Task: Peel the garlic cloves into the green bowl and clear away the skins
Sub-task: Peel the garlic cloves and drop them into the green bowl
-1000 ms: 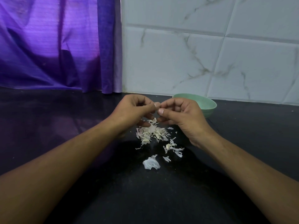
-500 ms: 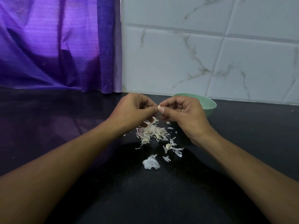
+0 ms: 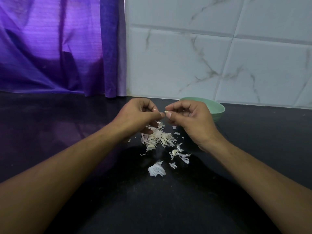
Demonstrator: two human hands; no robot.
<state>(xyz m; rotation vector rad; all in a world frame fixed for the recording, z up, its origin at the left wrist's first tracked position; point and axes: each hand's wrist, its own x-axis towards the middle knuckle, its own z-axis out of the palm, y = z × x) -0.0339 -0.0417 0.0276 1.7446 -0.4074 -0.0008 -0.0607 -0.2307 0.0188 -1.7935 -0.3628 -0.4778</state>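
Observation:
My right hand (image 3: 190,120) pinches a small pale garlic clove (image 3: 166,112) between thumb and forefinger above the black counter. My left hand (image 3: 138,115) hovers just to its left with fingers curled and its thumb tip almost touching the clove. Below both hands lies a heap of garlic skins (image 3: 157,138), with several looser flakes and one larger white skin piece (image 3: 157,170) nearer me. The green bowl (image 3: 217,110) stands behind my right hand, partly hidden by it; its inside is out of sight.
The black counter (image 3: 50,132) stretches wide to the left and right of the skins. A purple curtain (image 3: 59,48) hangs at the back left, and a white marble-tile wall (image 3: 211,56) backs the bowl.
Both hands have risen slightly above the skin heap. My left thumb has come a little away from the clove, which stays pinched in my right hand.

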